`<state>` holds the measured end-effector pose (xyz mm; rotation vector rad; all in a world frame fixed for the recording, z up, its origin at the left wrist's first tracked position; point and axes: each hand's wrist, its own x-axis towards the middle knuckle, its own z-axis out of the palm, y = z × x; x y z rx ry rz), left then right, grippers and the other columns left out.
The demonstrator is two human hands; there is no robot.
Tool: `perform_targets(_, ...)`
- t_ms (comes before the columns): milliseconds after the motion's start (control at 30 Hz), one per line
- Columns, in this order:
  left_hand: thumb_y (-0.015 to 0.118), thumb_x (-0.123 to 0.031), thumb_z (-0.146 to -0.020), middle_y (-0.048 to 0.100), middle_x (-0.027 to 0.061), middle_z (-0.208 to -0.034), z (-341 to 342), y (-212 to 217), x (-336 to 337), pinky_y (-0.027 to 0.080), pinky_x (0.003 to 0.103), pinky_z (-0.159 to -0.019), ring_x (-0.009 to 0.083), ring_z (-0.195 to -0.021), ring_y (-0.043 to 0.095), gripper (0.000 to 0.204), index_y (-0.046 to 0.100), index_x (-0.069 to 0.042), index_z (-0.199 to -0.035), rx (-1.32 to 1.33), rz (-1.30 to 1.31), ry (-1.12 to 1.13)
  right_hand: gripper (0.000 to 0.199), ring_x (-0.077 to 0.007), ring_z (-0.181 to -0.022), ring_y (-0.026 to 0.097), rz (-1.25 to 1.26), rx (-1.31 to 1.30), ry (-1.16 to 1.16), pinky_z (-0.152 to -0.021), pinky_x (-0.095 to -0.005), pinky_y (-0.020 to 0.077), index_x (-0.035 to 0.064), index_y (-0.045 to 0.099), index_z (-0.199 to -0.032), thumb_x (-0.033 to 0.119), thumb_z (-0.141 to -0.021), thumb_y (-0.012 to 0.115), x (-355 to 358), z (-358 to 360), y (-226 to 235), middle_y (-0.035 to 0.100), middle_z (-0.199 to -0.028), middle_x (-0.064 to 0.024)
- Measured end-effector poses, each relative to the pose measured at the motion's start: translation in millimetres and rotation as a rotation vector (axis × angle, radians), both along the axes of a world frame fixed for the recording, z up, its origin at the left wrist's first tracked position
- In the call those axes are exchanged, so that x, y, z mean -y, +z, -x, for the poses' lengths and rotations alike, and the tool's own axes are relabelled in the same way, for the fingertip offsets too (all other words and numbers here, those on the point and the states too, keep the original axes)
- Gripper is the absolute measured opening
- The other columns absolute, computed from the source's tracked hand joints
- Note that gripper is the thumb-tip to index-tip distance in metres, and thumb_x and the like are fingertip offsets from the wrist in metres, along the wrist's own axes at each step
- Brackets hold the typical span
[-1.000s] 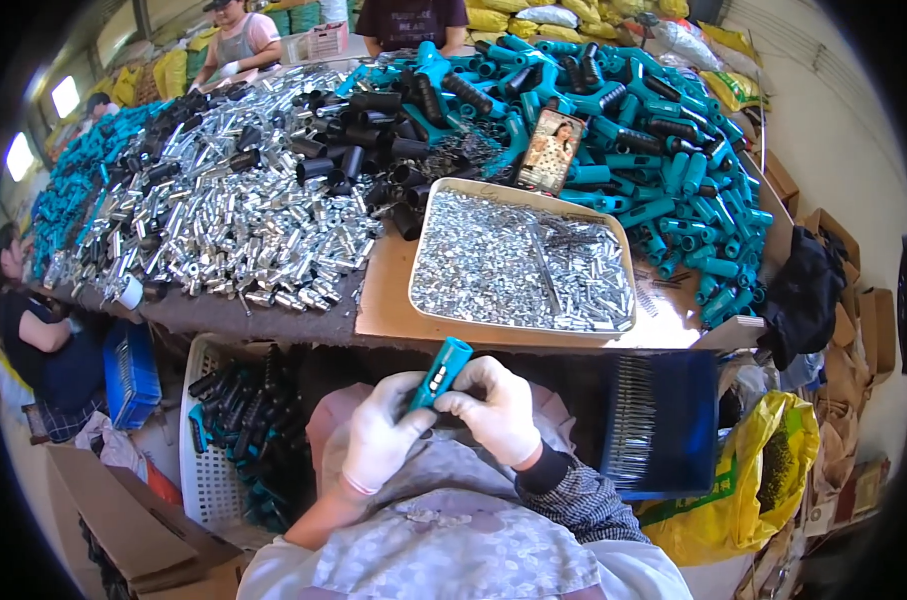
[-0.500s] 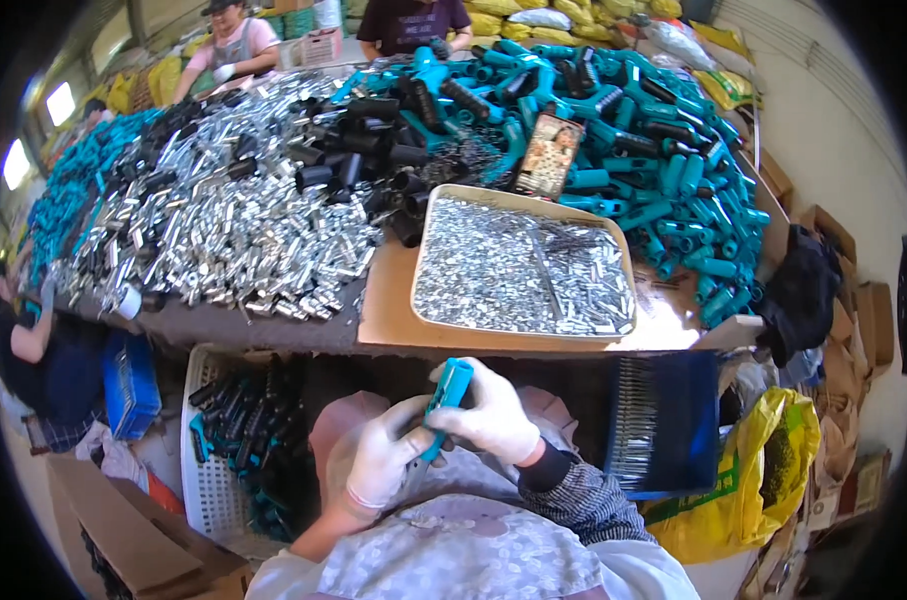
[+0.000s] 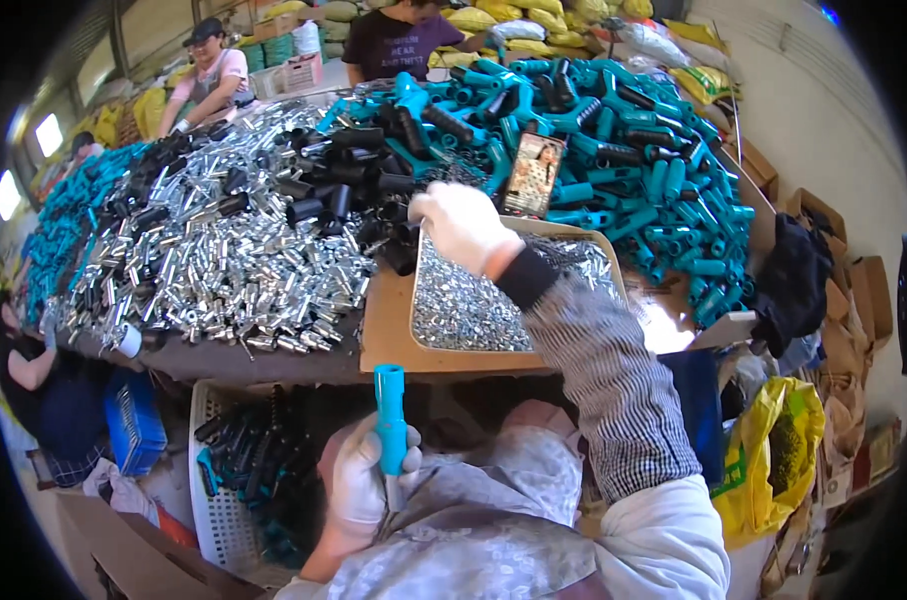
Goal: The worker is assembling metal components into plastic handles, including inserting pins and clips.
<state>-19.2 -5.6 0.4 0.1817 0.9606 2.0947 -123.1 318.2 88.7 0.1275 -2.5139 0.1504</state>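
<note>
My left hand, in a white glove, is wrapped around a teal plastic tool handle. The piece stands upright over my lap, its round end up and a pale metal-looking part below my grip. My right hand, gloved too, is stretched out above the far left corner of a cream tray of small shiny metal parts. Its fingers are curled, and anything between them is hidden. Just beyond it are thin dark small parts and black plastic sleeves.
Silver metal tubes are heaped at left, teal handles at right. A phone leans on the pile. Below the table stand a white basket of black and teal pieces and a yellow bag. Other people work across the table.
My right hand has let go of the teal handle and moved forward and up over the tray. My left hand keeps the handle, now more upright and slightly to the left.
</note>
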Motion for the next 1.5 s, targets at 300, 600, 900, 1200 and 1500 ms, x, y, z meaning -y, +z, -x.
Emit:
perform_targets(300, 0.053, -0.045, -0.102, 0.065, 0.0101, -0.092, 1, -11, 20, 0.047, 0.03, -0.056, 0.0191, -0.07, 0.061, 0.041, 0.057, -0.008, -0.116, 0.237, -0.012, 0.101, 0.017, -0.0292, -0.1, 0.064, -0.595, 0.245, -0.078, -0.08, -0.0417, 0.0523, 0.0163, 0.076, -0.095, 0.015, -0.083, 0.064, 6, 97, -3, 0.065, -0.102, -0.0113)
perform_targets(600, 0.054, -0.046, -0.099, 0.065, 0.0076, -0.09, 2, -9, 10, 0.045, 0.03, -0.054, 0.0178, -0.069, 0.06, 0.038, 0.056, -0.012, -0.114, 0.245, 0.098, -0.024, 0.042, -0.0231, -0.094, 0.066, 0.941, 0.286, 0.304, -0.091, -0.0357, 0.0512, -0.0012, 0.063, -0.117, 0.012, -0.078, 0.073, 55, -90, 1, 0.068, -0.104, -0.0126)
perform_targets(900, 0.057, -0.039, -0.096, 0.066, 0.0078, -0.097, -13, -1, -15, 0.051, 0.027, -0.057, 0.0141, -0.074, 0.062, 0.043, 0.056, -0.005, -0.123, 0.054, 0.264, -0.28, 0.057, -0.0171, -0.095, 0.063, 1.825, 0.149, 0.289, -0.083, -0.0305, 0.0537, 0.001, 0.051, -0.133, 0.021, -0.086, 0.077, 96, -221, -81, 0.059, -0.128, -0.0135)
perform_targets(1200, 0.063, -0.031, -0.096, 0.067, 0.0138, -0.109, -30, 0, -22, 0.06, 0.028, -0.065, 0.0165, -0.082, 0.067, 0.054, 0.049, 0.004, -0.135, -0.104, 0.367, -0.448, 0.038, -0.0285, -0.125, 0.057, 1.456, 0.053, 0.34, -0.102, -0.039, 0.0489, -0.0058, 0.062, -0.127, 0.017, -0.096, 0.062, 64, -237, -98, 0.057, -0.139, -0.0186)
perform_targets(1500, 0.066, -0.031, -0.097, 0.067, 0.0151, -0.119, -33, -8, -24, 0.058, 0.027, -0.07, 0.0159, -0.088, 0.066, 0.058, 0.048, 0.005, -0.14, 0.097, 0.179, -0.502, 0.025, -0.0315, -0.117, 0.061, 1.645, -0.041, 0.54, -0.1, -0.0407, 0.0477, -0.0002, 0.064, -0.096, 0.024, -0.094, 0.066, 81, -233, -113, 0.063, -0.13, -0.0263)
